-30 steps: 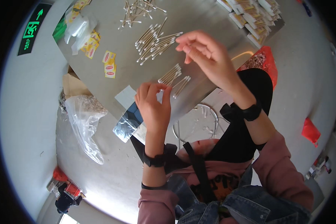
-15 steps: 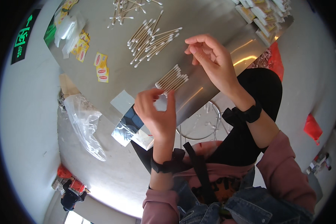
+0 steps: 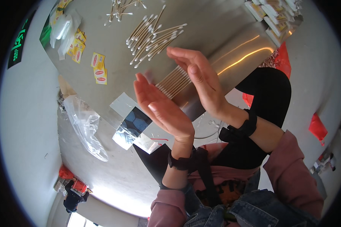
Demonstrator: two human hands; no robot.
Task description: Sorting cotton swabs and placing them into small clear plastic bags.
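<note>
A row of cotton swabs (image 3: 174,83) lies side by side on the shiny metal table (image 3: 231,41), between my two palms. My left hand (image 3: 161,108) is flat, fingers stretched out along the row's near-left ends. Against the far-right ends stands my right hand (image 3: 201,77), its fingers also stretched. Both palms seem to touch the swab tips, though the contact is partly hidden. Just beyond my hands is a loose pile of cotton swabs (image 3: 149,39), and more swabs (image 3: 121,9) lie scattered at the far edge.
Yellow-and-white paper cards (image 3: 99,68) lie on the left, near clear plastic bags (image 3: 66,30). Stacked packs (image 3: 274,19) fill the far right corner. At the near-left edge sits a dark patterned sheet (image 3: 136,121). A plastic bag (image 3: 83,128) hangs below; a person (image 3: 75,196) is in the background.
My left hand has opened from a curled pose and flattened against the swabs. My right hand has come down and left to the row's other end. The row looks straighter.
</note>
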